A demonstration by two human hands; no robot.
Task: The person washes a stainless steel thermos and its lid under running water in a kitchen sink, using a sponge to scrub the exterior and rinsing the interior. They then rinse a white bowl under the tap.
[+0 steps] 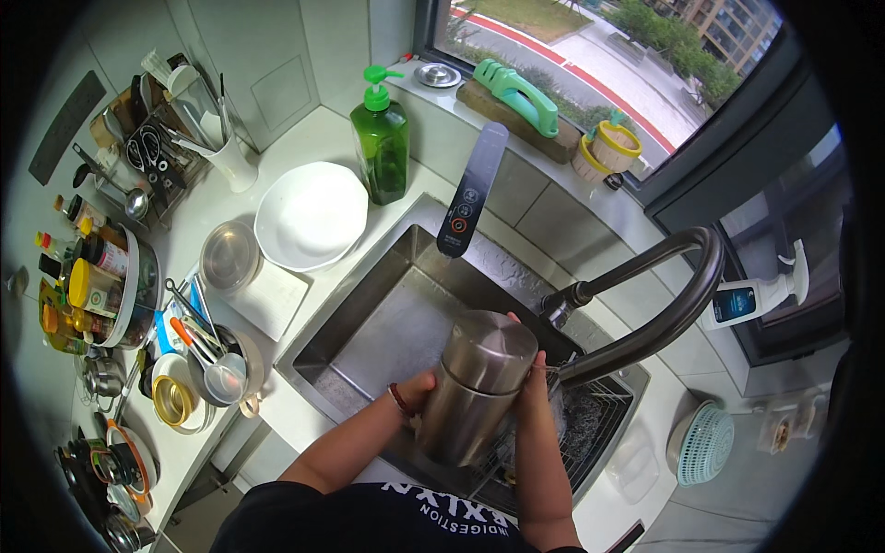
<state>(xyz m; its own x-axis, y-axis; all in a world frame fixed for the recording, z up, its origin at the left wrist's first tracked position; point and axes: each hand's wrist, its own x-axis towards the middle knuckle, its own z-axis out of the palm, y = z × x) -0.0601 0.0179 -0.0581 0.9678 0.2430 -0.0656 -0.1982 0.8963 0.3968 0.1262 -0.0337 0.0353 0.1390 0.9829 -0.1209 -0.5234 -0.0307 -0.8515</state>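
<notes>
My left hand (pixel 419 392) and my right hand (pixel 533 382) grip opposite sides of a large stainless-steel canister (pixel 470 401). It is tilted over the sink, with a smooth round metal end uppermost and a seam around its upper part. Its lower end is toward my body, and I cannot tell whether that end is open. Beneath and around it is the stainless-steel sink (pixel 387 332), wet on its floor. The spout of the curved faucet (pixel 643 345) ends just right of my right hand. Some of my fingers are hidden behind the canister.
A wire rack (pixel 608 428) sits in the sink's right side. Left of the sink are a white bowl (pixel 311 214), a lidded container (pixel 230 257) and a pot with utensils (pixel 242 366). A green pump bottle (pixel 380 145) stands behind. A teal colander (pixel 705 442) is at right.
</notes>
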